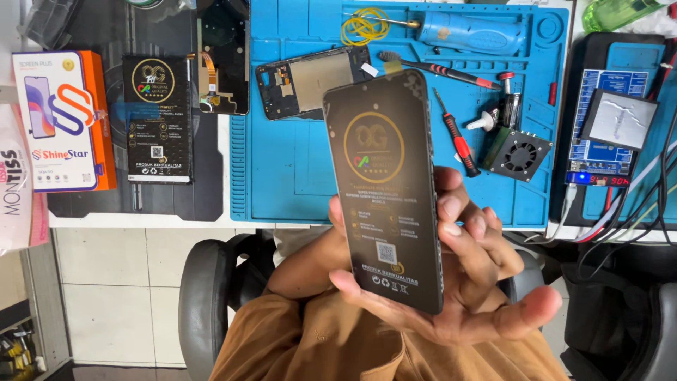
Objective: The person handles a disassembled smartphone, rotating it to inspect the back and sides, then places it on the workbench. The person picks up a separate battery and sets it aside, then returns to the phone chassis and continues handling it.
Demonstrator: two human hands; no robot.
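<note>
Both hands, left hand (486, 310) and right hand (469, 226), cradle the black phone screen (384, 190), fingers curled round its edges; thin, rigid, likely fragile: grip edges only.

2 bare hands (458, 282), no rings, brown-orange garment (317, 346) on lap

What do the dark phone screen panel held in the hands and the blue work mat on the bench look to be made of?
The dark phone screen panel looks like glass under a glossy printed protective film; it reflects light evenly. The blue work mat seems to be matte silicone or rubber, with moulded trays and ridges. Neither can be confirmed by sight alone.
</note>
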